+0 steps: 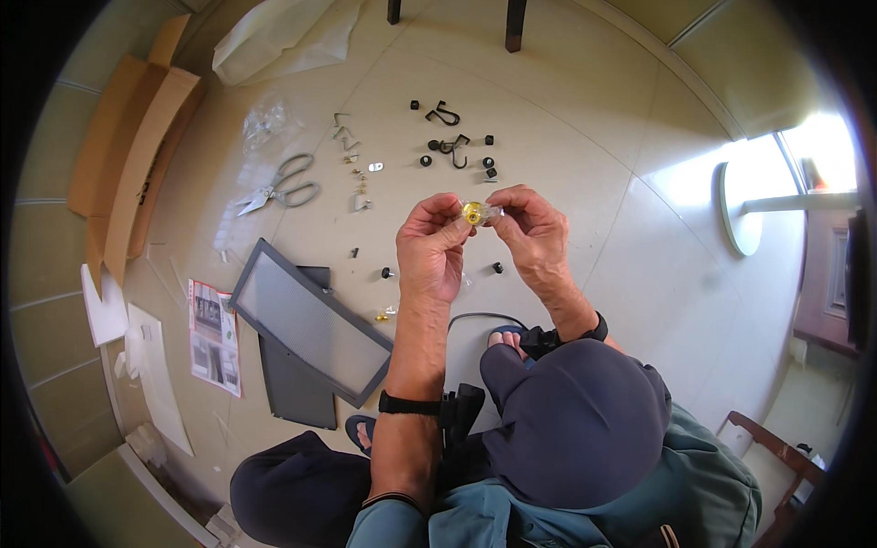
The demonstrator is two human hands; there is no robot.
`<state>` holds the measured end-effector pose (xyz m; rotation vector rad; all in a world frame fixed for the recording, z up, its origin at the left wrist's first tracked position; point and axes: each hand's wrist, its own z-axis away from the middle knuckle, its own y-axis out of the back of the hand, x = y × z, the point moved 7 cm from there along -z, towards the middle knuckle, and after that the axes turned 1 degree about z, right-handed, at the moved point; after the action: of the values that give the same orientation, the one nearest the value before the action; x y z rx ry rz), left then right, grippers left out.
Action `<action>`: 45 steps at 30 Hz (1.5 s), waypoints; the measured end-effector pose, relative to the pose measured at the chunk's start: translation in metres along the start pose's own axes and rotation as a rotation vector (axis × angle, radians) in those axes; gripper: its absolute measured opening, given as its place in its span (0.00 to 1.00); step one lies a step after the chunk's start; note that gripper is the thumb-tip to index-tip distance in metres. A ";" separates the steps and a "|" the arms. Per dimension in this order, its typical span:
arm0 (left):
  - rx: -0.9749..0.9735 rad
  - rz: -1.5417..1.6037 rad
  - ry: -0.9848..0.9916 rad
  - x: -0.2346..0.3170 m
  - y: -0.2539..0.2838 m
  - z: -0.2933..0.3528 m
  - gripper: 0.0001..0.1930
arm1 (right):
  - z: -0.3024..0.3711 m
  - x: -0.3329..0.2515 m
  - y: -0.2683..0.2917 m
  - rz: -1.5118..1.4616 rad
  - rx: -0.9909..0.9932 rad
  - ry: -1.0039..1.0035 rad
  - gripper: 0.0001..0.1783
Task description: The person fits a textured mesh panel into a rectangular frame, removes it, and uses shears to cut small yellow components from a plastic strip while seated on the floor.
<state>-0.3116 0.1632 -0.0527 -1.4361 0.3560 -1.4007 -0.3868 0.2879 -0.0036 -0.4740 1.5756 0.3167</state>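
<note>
A small clear plastic bag (493, 212) with something shiny and yellow inside is pinched between my hands, above the floor. Closed on its left side is my left hand (431, 251), thumb and index finger pressed together at the yellow part. My right hand (537, 236) grips the other end of the bag, fingers closed. The exact kind of the yellow piece cannot be made out. Beyond my hands lie black S-shaped hooks (459, 153) and several black round knobs (426, 161). Closer to me, another black knob (386, 273) and a small bag with yellow pieces (384, 314) rest on the tiles.
Grey-handled scissors (290, 187) lie left of a row of small metal brackets (347, 139). Grey mesh-like framed panels (311, 320) overlap near my left knee, beside a printed sheet (215, 333). An opened cardboard box (137, 173) stands at far left; dark furniture legs (515, 26) are at the top.
</note>
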 end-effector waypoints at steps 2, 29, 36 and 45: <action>0.000 0.003 -0.012 0.000 0.002 -0.001 0.14 | 0.000 0.002 -0.001 -0.022 -0.008 0.002 0.09; 0.167 -0.270 -0.108 0.011 -0.001 0.000 0.11 | 0.006 0.015 0.002 0.148 0.034 -0.106 0.08; 0.192 -0.190 -0.051 0.006 -0.003 -0.001 0.13 | 0.008 0.015 0.003 0.067 0.096 -0.139 0.07; 0.296 0.042 0.086 -0.005 0.007 0.000 0.11 | 0.010 0.013 0.001 0.110 0.129 -0.046 0.08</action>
<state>-0.3098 0.1640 -0.0610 -1.1247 0.2207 -1.4181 -0.3793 0.2922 -0.0168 -0.2791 1.5693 0.3048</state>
